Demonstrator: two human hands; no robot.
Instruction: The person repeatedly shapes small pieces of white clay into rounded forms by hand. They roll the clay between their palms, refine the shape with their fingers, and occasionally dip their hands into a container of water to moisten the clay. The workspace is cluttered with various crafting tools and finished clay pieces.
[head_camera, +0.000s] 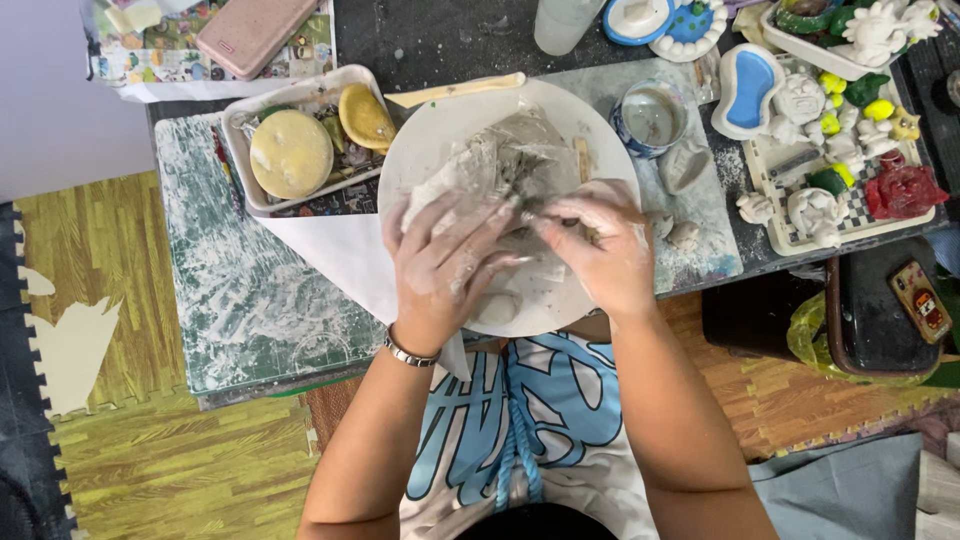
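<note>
Floor: green and brown wood-look foam mats (150, 470) are lying nearest, under the seated person.
Wrist: a metal bracelet (408, 352) is sitting on the left wrist, at the near rim of the round board.
Left hand: the left hand (447, 262), coated in pale slip, is lying palm-down with fingers spread loosely, pressing on the near side of the clay.
Right hand: the right hand (600, 245) is curling inward, its thumb and fingertips pinching a small bit of clay at the lump's middle, where both hands are meeting.
Clay lump: the grey clay lump (515, 160) is resting in the middle of the round board, stretching from under the hands toward the far side.
Round board: the white round board (420, 150) is lying on the bench, centred in front of the person, overhanging the near edge.
Bench: the dark bench (450, 40) is carrying a clay-smeared green cutting mat (240, 290) on the left.
Tray: a white tray (235, 125) is sitting left of the board, holding a yellow sponge (290, 153).
Cup: a small blue-patterned cup (650, 118) of grey water is standing just right of the board's far side.
Figures: small painted and white clay figures (840, 160) are crowding a checked tray at the right.
Far edge: a wooden tool (455, 90) is lying at the board's far rim; a pink case (255, 32) is lying further back on the left.
</note>
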